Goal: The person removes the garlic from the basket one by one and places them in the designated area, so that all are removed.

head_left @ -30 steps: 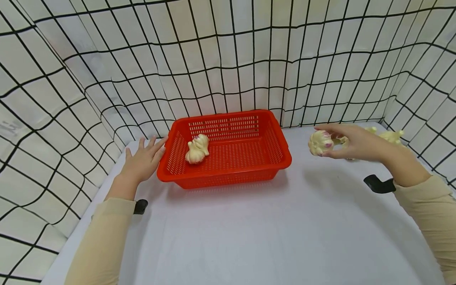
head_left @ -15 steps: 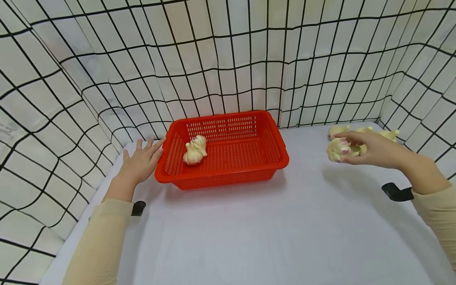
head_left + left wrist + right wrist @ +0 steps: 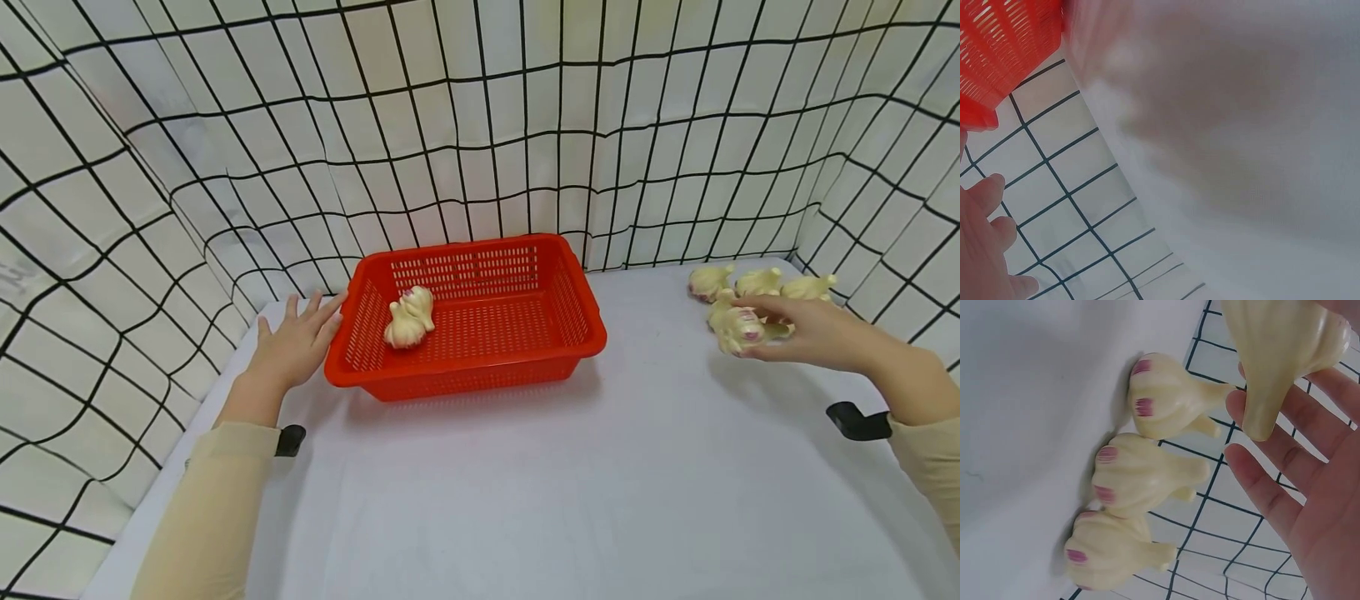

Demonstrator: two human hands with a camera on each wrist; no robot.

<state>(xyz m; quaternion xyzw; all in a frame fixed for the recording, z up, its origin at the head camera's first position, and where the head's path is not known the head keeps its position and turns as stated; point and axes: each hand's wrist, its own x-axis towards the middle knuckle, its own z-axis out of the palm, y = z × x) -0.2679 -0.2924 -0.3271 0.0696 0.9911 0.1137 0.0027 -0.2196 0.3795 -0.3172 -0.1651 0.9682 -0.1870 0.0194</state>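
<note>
My right hand [image 3: 821,333] grips a pale garlic bulb [image 3: 737,327] with purple marks, holding it at the right side of the table. In the right wrist view the held garlic bulb [image 3: 1272,350] is at the top right, its stem pointing down across the fingers [image 3: 1266,481]. A row of three more garlic bulbs [image 3: 1138,475] lies just beyond this hand. My left hand [image 3: 294,346] has its fingers spread, fingertips at the left rim of a red plastic basket [image 3: 480,364]. Inside the basket, at its left, lies pale garlic [image 3: 409,318]; whether one bulb or two is unclear.
White cloth covers the table [image 3: 480,492]. Black wire grid [image 3: 480,108] backed with white sheeting rises behind the basket and along the left and right sides, close to the left hand and the row of bulbs.
My right hand has moved right and slightly nearer with the garlic bulb still in its grip, uncovering the row of bulbs behind. The left hand and basket keep their places.
</note>
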